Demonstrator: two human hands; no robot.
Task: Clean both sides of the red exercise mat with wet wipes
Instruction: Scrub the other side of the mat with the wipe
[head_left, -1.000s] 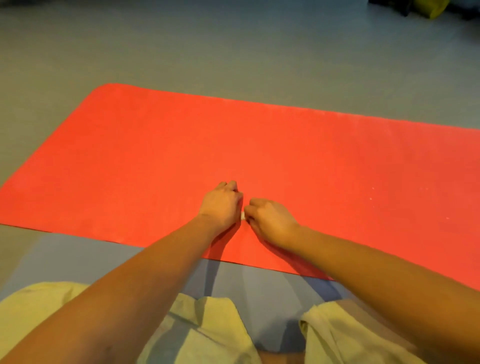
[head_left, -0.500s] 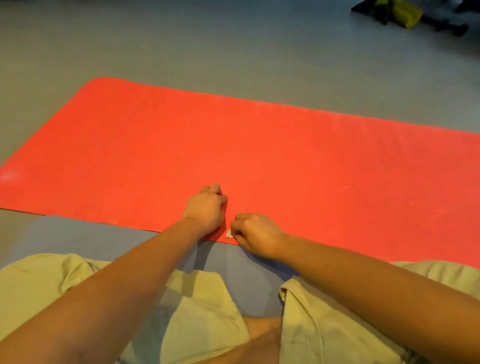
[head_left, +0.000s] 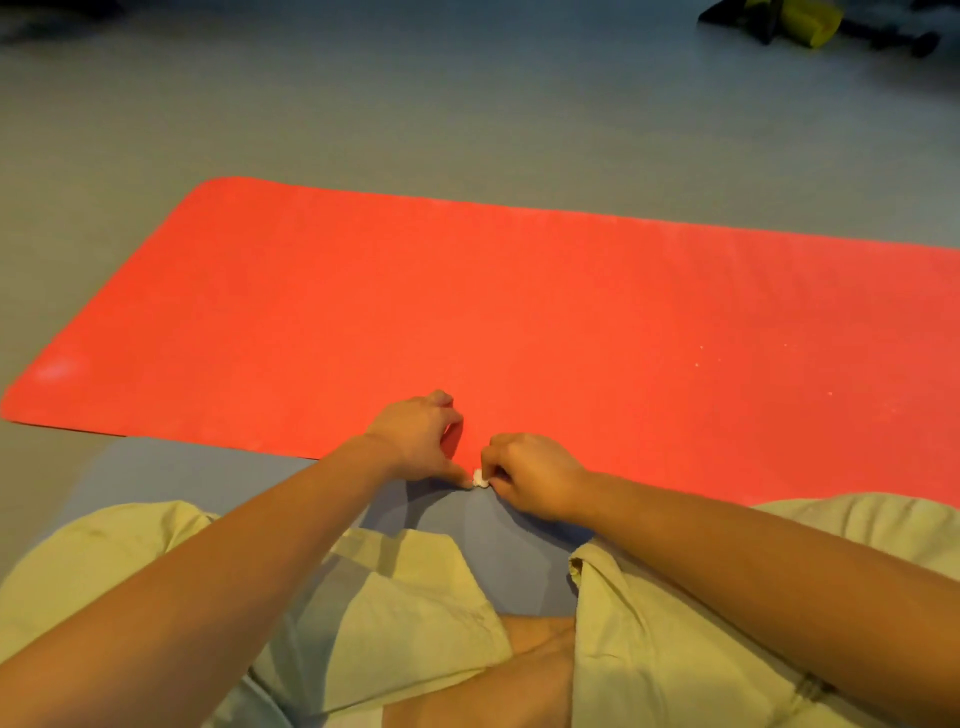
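The red exercise mat (head_left: 519, 312) lies flat on the grey floor, running left to right in front of me. Both hands meet at its near edge. My right hand (head_left: 530, 478) pinches a small crumpled white wet wipe (head_left: 480, 478) against the mat's edge. My left hand (head_left: 421, 434) rests on the mat with its fingers curled, and its thumb tip touches the wipe from the left. Small white specks dot the mat at the right (head_left: 701, 358).
My knees in pale green shorts (head_left: 405, 613) sit just short of the mat, on a blue-grey floor patch (head_left: 208, 473). A yellow and black object (head_left: 800, 21) lies on the floor at the far right. Bare grey floor (head_left: 467, 104) stretches beyond the mat.
Both hands have slid together toward me, from the mat's surface to its near edge, with the wipe between them. The view has tilted down, showing more of my legs.
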